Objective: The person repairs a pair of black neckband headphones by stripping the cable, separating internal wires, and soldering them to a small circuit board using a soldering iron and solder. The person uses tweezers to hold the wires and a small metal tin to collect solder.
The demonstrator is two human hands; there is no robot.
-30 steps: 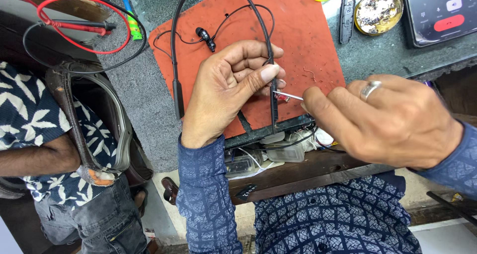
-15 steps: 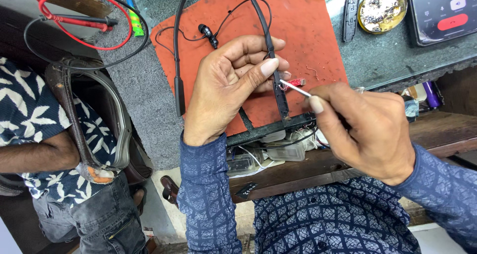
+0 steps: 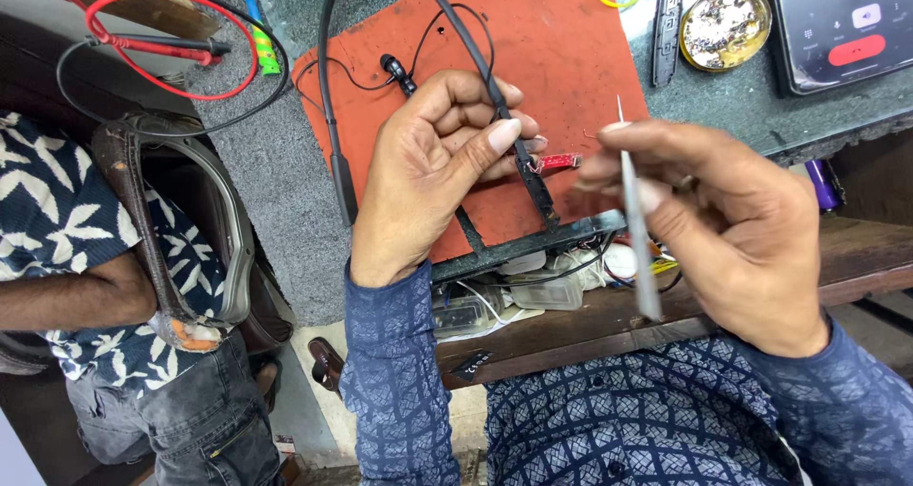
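Your left hand (image 3: pixel 442 172) is clamped on the black neckband earphone (image 3: pixel 335 115), pinching one opened end of it between thumb and fingers above the orange work mat (image 3: pixel 561 48). A small red circuit board (image 3: pixel 556 162) sticks out of that end, just past your fingertips. Your right hand (image 3: pixel 723 229) is closed around a pair of slim metal tweezers (image 3: pixel 635 210), held nearly upright with the tip pointing up, close beside the circuit board but apart from it. The rest of the neckband curves away across the mat, with a black earbud (image 3: pixel 392 67) lying on its thin wire. On the grey tabletop (image 3: pixel 276 163) behind lie a round brass tin (image 3: pixel 725 28), a phone (image 3: pixel 846 25) with a lit screen, and red and black multimeter probes (image 3: pixel 162 48). Another person in a leaf-print shirt (image 3: pixel 48 220) stands at the left.
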